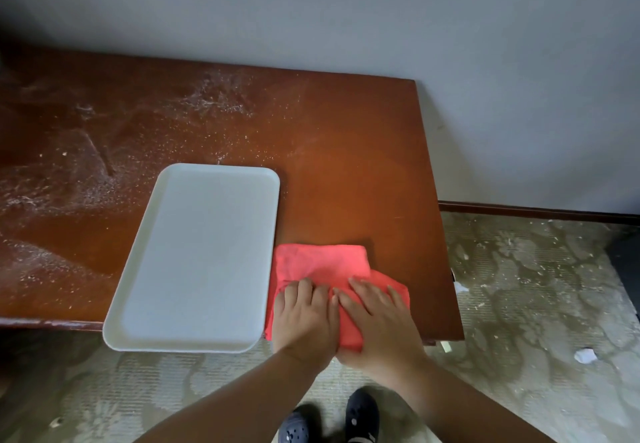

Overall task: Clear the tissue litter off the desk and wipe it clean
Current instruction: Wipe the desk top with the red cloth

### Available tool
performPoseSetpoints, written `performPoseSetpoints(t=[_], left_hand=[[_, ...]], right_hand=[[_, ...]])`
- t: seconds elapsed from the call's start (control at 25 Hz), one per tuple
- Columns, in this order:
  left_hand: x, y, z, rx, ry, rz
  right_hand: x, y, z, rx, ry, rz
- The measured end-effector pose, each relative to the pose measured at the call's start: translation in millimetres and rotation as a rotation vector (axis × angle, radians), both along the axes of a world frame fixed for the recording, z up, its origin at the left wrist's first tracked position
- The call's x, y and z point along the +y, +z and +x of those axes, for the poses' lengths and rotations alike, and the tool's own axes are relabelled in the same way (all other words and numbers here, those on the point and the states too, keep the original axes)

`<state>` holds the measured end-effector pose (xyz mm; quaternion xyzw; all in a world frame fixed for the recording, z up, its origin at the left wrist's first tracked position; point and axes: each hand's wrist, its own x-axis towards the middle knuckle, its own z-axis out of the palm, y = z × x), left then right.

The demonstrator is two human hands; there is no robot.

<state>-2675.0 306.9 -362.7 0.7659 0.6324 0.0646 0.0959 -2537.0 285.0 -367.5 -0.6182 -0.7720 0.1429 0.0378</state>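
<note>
Tissue crumbs (214,100) speckle the desk (346,165) along its far edge and left side, which the frame cuts off. Near the front right corner, the left hand (304,314) and right hand (377,318) press flat, fingers extended, on a red cloth (322,262), hiding its near part. Beside it, a white tray (201,252) overhangs the front edge.

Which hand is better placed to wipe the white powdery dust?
Probably left. The left hand presses the red folded cloth beside the white plastic tray, nearer the white powdery dust on the brown wooden desk; the right hand lies farther.
</note>
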Motion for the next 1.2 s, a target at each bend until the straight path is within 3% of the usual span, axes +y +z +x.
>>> performPoseSetpoints(t=[0.24,0.52,1.04,1.2], left_hand=[[45.7,-16.6,-5.6,-0.062,-0.216,0.177],[121.6,-15.2,18.7,0.012,-0.097,0.075],[281.2,-30.0,49.1,-0.081,-0.075,0.295],[318.1,-30.7,51.6,-0.079,-0.057,0.254]], right_hand=[[29.9,-18.6,6.3,0.134,-0.009,0.165],[114.5,-18.1,29.2,0.089,0.027,0.242],[285.2,-21.6,62.1,0.036,0.102,0.361],[324.9,-25.4,63.4,0.067,0.096,0.365]])
